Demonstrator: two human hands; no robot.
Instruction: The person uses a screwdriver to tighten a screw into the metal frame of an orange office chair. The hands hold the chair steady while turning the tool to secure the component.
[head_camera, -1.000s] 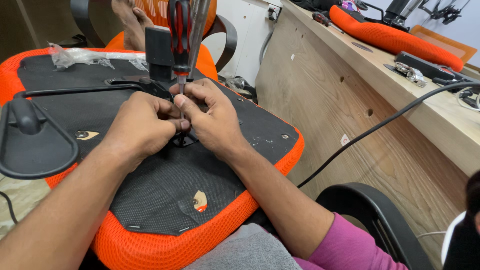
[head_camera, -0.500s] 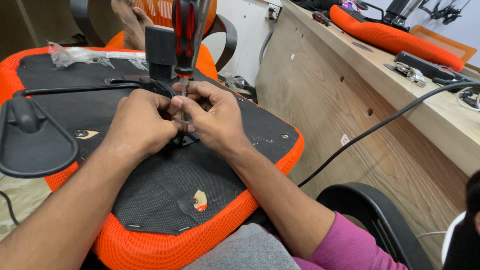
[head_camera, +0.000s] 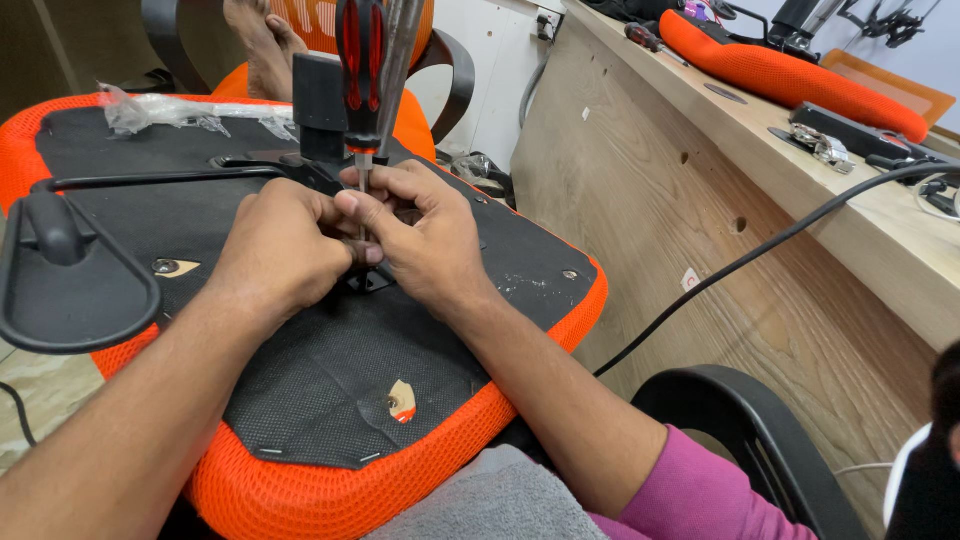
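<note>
Just above the middle of the frame a red-and-black-handled screwdriver (head_camera: 361, 75) stands upright, its thin metal shaft running down between the two hands to the black fabric underside of an upturned orange mesh chair seat (head_camera: 330, 380). The right hand (head_camera: 425, 235) has its fingers (head_camera: 365, 207) curled tight around the lower shaft, thumb and forefinger pinching it; the left hand (head_camera: 280, 245) is closed into a loose fist pressed against the right, its fingertips hidden, so whether it grips the shaft itself cannot be told. The tip and whatever it meets are covered by the hands. Close behind the handle, at upper centre, rises a black metal bracket (head_camera: 318, 105) with a grey metal rod (head_camera: 398, 60) beside it. A black curved plastic armrest (head_camera: 60, 290) lies at the left edge, crumpled clear plastic wrap (head_camera: 150, 108) at upper left. To the right stands a light wooden bench (head_camera: 720, 200), a black cable (head_camera: 780, 240) slanting across its front.
</note>
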